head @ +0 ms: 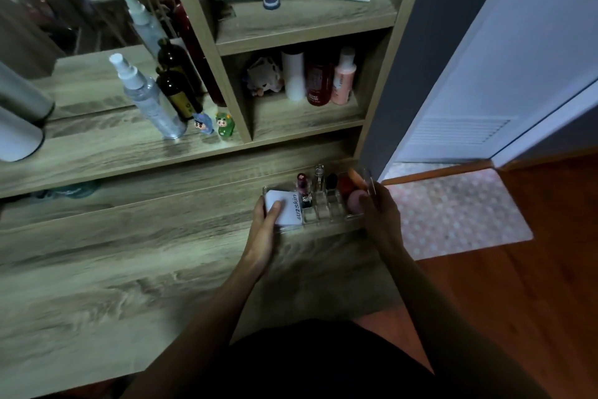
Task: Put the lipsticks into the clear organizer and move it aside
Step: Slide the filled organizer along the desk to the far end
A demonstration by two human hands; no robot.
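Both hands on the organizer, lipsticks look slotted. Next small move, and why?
Probably slide the clear organizer sideways along the desk. The left hand grips its left end by the white compact, the right hand its right end, and lipsticks already stand in the slots, so only moving it aside seems left.

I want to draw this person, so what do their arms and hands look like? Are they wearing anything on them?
Both arms are bare all the way down, with no sleeves showing. The left hand and right hand wear no gloves. I see no watch, bracelet or ring, though the dim light could hide a small one. Dark clothing shows lower down.
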